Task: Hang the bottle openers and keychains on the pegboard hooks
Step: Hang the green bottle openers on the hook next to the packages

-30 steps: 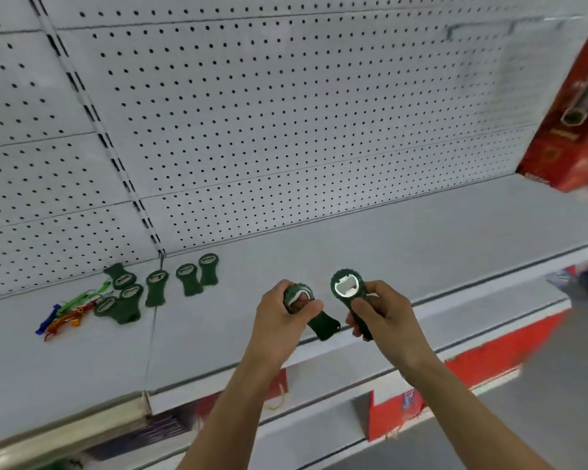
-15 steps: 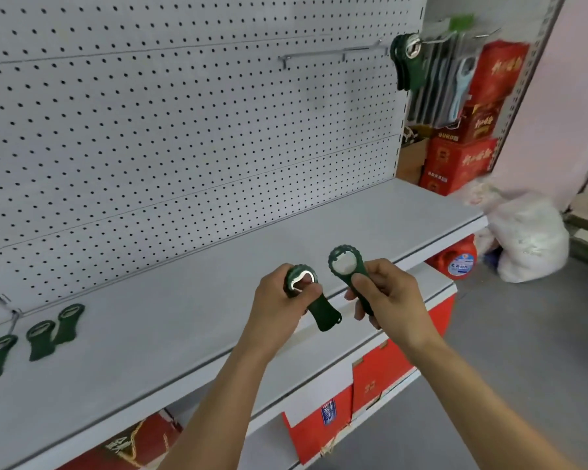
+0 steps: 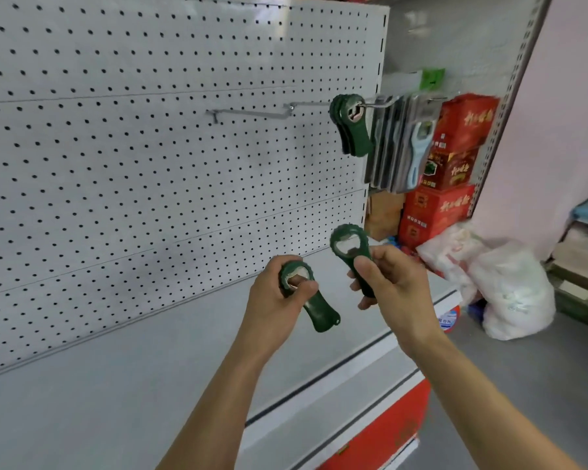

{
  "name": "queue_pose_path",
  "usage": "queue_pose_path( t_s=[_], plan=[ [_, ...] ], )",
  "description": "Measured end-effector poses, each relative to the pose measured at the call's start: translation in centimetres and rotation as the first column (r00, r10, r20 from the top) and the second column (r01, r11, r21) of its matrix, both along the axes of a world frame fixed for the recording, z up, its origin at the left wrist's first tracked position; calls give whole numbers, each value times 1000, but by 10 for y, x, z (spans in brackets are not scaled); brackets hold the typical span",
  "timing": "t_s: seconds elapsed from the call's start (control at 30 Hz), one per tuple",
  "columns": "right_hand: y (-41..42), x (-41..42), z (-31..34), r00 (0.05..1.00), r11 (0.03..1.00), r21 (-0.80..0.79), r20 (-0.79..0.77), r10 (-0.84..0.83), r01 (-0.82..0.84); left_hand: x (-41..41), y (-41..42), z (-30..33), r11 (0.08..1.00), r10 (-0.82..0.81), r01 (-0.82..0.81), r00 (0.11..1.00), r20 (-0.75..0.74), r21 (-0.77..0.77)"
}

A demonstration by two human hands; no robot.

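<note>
Two dark green plastic bottle openers in play, one per hand. Left hand (image 3: pixel 279 293) clamped round the ring end of the lower green opener (image 3: pixel 308 298), thumb across the hole, handle pointing down-right. Right hand (image 3: pixel 392 283) pinching the handle of the upper green opener (image 3: pixel 350 247), ring end up and hole clear, likely so as to slip over a hook. Up right on the white pegboard (image 3: pixel 150 147), a metal hook (image 3: pixel 319 105) already carrying a bunch of hung green openers (image 3: pixel 353 127); an empty shorter metal hook (image 3: pixel 248 113) just left of it.
</note>
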State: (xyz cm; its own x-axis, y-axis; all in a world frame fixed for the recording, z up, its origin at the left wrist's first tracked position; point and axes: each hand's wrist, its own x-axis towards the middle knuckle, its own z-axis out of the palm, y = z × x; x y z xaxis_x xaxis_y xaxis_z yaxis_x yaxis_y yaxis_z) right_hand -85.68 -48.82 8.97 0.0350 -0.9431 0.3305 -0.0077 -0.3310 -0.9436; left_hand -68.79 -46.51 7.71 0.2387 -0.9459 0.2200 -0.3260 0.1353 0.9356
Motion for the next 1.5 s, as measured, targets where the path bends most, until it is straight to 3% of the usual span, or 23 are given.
queue_pose_path(
  t_s=[0.23,0.57,1.0,1.5],
  plan=[
    [-74,-23,22,994,999,-43,109,7,-2,-26,-67,24,997,31,-29,999,26,-71],
    [-141,-58,100,963,969,-237,236,128,-70,-61,-112,54,972,170,-173,985,-36,-157],
    [-202,-65,123,929,922,-205,109,354,-328,-103,-122,69,910,353,-365,931,-95,-197],
    [-228,-46,119,920,909,-170,30,390,-380,-109,-109,80,869,431,-446,895,-114,-214]
  ],
)
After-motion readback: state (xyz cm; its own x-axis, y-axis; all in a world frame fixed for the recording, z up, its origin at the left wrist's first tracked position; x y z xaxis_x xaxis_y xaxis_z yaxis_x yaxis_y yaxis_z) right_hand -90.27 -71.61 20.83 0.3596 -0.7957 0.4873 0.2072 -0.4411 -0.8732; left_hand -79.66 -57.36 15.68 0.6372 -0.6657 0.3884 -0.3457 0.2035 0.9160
